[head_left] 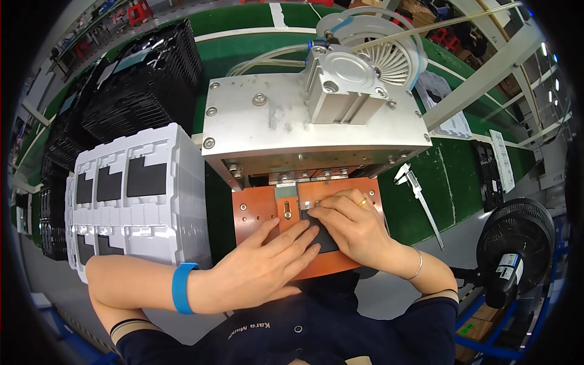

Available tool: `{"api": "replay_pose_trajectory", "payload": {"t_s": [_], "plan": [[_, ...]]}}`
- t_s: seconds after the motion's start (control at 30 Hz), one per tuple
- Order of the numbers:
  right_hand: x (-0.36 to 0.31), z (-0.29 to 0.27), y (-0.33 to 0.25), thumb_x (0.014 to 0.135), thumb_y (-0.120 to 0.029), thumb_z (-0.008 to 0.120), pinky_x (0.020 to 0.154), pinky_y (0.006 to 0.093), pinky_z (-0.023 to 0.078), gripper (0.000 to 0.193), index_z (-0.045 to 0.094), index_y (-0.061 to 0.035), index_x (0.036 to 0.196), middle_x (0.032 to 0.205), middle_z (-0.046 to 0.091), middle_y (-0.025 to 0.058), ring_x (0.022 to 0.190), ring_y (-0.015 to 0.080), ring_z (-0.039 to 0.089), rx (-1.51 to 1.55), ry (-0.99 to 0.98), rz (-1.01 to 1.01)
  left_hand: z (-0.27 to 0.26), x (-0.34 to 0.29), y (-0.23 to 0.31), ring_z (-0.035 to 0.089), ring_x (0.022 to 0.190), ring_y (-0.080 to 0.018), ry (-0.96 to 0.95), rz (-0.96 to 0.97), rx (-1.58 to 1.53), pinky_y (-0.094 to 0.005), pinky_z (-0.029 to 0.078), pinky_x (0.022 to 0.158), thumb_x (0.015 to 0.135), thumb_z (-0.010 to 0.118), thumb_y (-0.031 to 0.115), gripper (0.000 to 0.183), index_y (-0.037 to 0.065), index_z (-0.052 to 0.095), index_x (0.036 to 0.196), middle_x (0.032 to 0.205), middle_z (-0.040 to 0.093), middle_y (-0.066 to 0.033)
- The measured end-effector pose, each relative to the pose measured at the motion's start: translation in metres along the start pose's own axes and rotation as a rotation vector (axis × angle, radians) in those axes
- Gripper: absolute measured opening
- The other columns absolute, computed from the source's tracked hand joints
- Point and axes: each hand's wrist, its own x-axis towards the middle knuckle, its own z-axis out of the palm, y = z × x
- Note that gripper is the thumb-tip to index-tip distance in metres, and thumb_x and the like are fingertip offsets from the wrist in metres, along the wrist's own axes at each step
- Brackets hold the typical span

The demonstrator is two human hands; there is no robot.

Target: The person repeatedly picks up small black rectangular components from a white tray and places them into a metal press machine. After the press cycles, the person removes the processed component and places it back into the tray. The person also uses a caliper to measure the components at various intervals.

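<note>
A flat dark grey piece (323,241) lies on the orange base plate (258,204) of a metal press (274,125). My left hand (258,267) reaches in from the left with its fingers stretched out, their tips resting at the left edge of the dark piece. My right hand (359,231) is bent over the piece's far right part, thumb and fingertips pinched together close to its upper edge. What the pinch holds, if anything, is too small to make out. Beside the fingertips, a slotted orange block (287,210) with a screw sits on the plate.
On the left stands a stack of white trays (137,213) holding dark pieces, with black tray stacks (143,85) behind it. A caliper (421,198) lies on the green table to the right. Further right is a black fan (514,237). A cylinder (350,79) with hoses tops the press.
</note>
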Motion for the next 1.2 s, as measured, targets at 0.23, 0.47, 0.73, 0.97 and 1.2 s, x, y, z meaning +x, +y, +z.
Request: {"api": "replay_pose_trajectory", "payload": {"t_s": [0.23, 0.47, 0.73, 0.97, 1.2], "plan": [[0.005, 0.0, -0.007, 0.072, -0.001, 0.064, 0.089, 0.0382, 0.046, 0.039, 0.065, 0.0007, 0.111, 0.109, 0.061, 0.0112, 0.104, 0.0283, 0.057, -0.093, -0.05, 0.042, 0.0, 0.001, -0.001, 0.039, 0.138, -0.0294, -0.047, 0.005, 0.01, -0.0499, 0.034, 0.109, 0.089, 0.06, 0.05, 0.068, 0.004, 0.048, 0.138, 0.148, 0.043, -0.0177], [0.0, 0.0, -0.003, 0.074, 0.0, 0.065, 0.092, 0.0394, 0.044, 0.041, 0.068, -0.0084, 0.113, 0.118, 0.057, 0.0097, 0.114, 0.0315, 0.05, -0.043, -0.039, 0.063, -0.004, 0.002, -0.002, 0.039, 0.139, -0.0293, -0.06, -0.001, -0.011, -0.05, 0.033, 0.11, 0.089, 0.061, 0.048, 0.067, 0.004, 0.048, 0.139, 0.148, 0.043, -0.0175], [-0.007, -0.014, 0.0, 0.074, -0.008, 0.073, 0.091, 0.0395, 0.047, 0.04, 0.068, -0.0077, 0.114, 0.119, 0.059, 0.0104, 0.107, 0.031, 0.056, 0.032, 0.04, 0.146, -0.008, 0.002, -0.004, 0.039, 0.138, -0.0281, -0.049, 0.0, 0.003, -0.048, 0.036, 0.108, 0.09, 0.059, 0.05, 0.065, 0.005, 0.052, 0.136, 0.144, 0.047, -0.0159], [-0.036, -0.029, -0.006, 0.073, -0.022, 0.081, 0.09, 0.0391, 0.049, 0.041, 0.068, -0.0063, 0.108, 0.12, 0.062, 0.0101, 0.109, 0.0288, 0.057, 0.103, -0.122, 0.164, -0.005, 0.003, -0.007, 0.036, 0.141, -0.0307, -0.071, -0.028, -0.122, -0.05, 0.03, 0.111, 0.088, 0.06, 0.055, 0.072, 0.007, 0.047, 0.141, 0.152, 0.039, -0.0166], [-0.01, -0.022, 0.019, 0.072, -0.019, 0.081, 0.088, 0.0377, 0.05, 0.034, 0.07, -0.005, 0.101, 0.115, 0.065, 0.0102, 0.104, 0.0292, 0.059, 0.144, -0.043, 0.136, -0.005, 0.009, -0.027, 0.036, 0.14, -0.0376, -0.007, -0.108, -0.168, -0.0529, 0.03, 0.112, 0.087, 0.06, 0.058, 0.074, 0.008, 0.049, 0.141, 0.152, 0.038, -0.0179]]}}
